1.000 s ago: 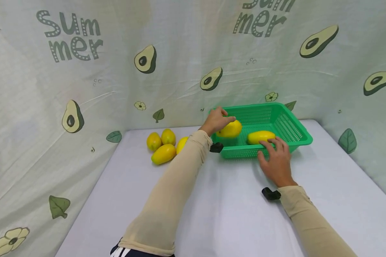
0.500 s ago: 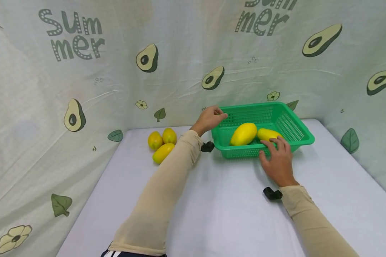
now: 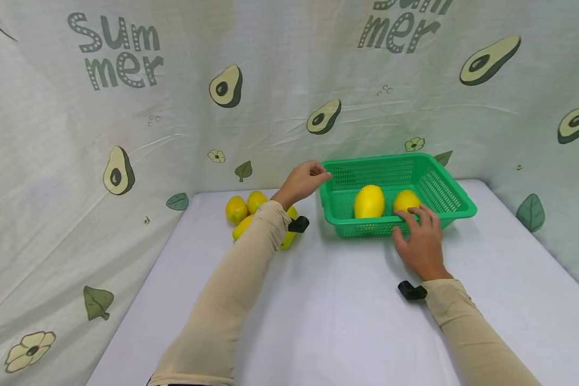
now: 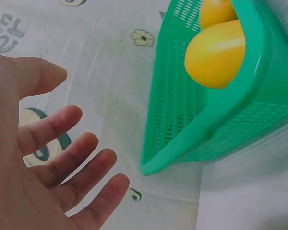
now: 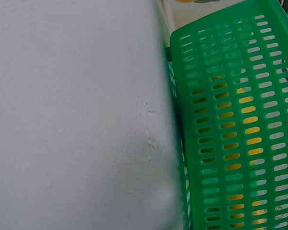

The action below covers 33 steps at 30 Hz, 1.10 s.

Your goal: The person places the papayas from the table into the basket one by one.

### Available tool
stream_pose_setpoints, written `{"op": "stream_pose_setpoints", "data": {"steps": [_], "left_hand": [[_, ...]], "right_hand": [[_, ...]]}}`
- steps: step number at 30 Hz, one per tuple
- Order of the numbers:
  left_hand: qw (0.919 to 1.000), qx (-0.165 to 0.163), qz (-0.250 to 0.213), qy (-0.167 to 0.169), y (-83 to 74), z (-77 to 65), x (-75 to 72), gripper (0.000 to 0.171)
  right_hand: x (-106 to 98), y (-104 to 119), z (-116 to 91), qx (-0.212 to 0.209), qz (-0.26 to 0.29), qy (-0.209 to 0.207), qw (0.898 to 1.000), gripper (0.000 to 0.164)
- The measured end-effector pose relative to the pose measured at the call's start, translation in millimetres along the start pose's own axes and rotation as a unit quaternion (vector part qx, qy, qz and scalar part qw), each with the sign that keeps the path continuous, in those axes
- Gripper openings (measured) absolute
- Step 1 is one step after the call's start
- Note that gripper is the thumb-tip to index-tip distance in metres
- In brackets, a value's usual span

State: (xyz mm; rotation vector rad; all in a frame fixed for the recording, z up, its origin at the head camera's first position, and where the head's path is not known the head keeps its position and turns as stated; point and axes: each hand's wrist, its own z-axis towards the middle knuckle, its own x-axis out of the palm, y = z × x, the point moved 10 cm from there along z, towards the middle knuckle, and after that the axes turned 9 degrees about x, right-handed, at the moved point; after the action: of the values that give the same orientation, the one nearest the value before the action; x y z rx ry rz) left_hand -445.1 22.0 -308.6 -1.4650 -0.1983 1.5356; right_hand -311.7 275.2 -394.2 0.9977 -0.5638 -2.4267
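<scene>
Mangoes (image 3: 369, 201), two of them, lie inside the green plastic basket (image 3: 362, 230) that stands on the white-covered counter (image 3: 338, 321), at one o'clock from me. One sits toward nine o'clock inside it, and the other is at three o'clock from that one, just beside it. My right hand (image 3: 421, 244) is at the basket's five o'clock, holding the near rim: my fingers curve over it and my thumb lies on the outer side. Whether a fingertip touches the three o'clock mango I cannot tell. My left hand (image 3: 299, 185) has hold of nothing; its fingers are spread and gently bent, the thumb well away from them. It hovers beside the basket's ten o'clock corner, apart from the rim.

Loose mangoes (image 3: 236, 209) lie on the counter at nine o'clock from the basket. Three sit in a close cluster, the nearest partly covered by my left sleeve (image 3: 222, 305). Yellow fruit (image 3: 288, 239) also shows on the sleeve's three o'clock side, but my wrist and the black wrist camera (image 3: 298, 224) hide how much. In the right wrist view I see yellow through the slots of the basket wall. At twelve o'clock hangs a pale cloth (image 3: 270, 53) printed with avocado halves, leaves and flowers.
</scene>
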Motion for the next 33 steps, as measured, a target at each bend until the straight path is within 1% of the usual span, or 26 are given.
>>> {"op": "stream_pose_setpoints", "data": {"steps": [6, 9, 15, 21, 25, 29, 33], "left_hand": [[0.9998, -0.006, -0.017, -0.003, 10.1, -16.7, -6.8, 0.03], [0.9998, -0.008, -0.018, -0.005, 15.9, -25.3, -10.0, 0.03], [0.9994, -0.007, -0.029, -0.02, 26.0, -45.3, -17.3, 0.027], [0.9981, -0.027, -0.047, -0.029, 36.7, -64.1, -21.6, 0.028], [0.9975, -0.042, -0.046, -0.034, 42.2, -74.5, -24.8, 0.028], [0.9976, -0.05, -0.03, -0.038, 46.6, -85.3, -27.3, 0.029], [0.9976, -0.054, -0.016, -0.041, 50.1, -98.2, -26.7, 0.028]], "right_hand": [[0, 0, 0, 0.001, -0.001, 0.0, 1.0, 0.033], [0, 0, 0, 0.003, -0.003, 0.002, 1.0, 0.033], [1, -1, -1, 0.001, -0.004, 0.002, 1.0, 0.034], [0, 0, 0, 0.001, -0.005, 0.004, 1.0, 0.035], [-2, 1, 0, 0.001, -0.007, 0.002, 1.0, 0.035], [-2, 0, 0, 0.003, -0.007, -0.002, 1.0, 0.035], [1, -1, -1, 0.004, -0.006, 0.001, 1.0, 0.035]]}}
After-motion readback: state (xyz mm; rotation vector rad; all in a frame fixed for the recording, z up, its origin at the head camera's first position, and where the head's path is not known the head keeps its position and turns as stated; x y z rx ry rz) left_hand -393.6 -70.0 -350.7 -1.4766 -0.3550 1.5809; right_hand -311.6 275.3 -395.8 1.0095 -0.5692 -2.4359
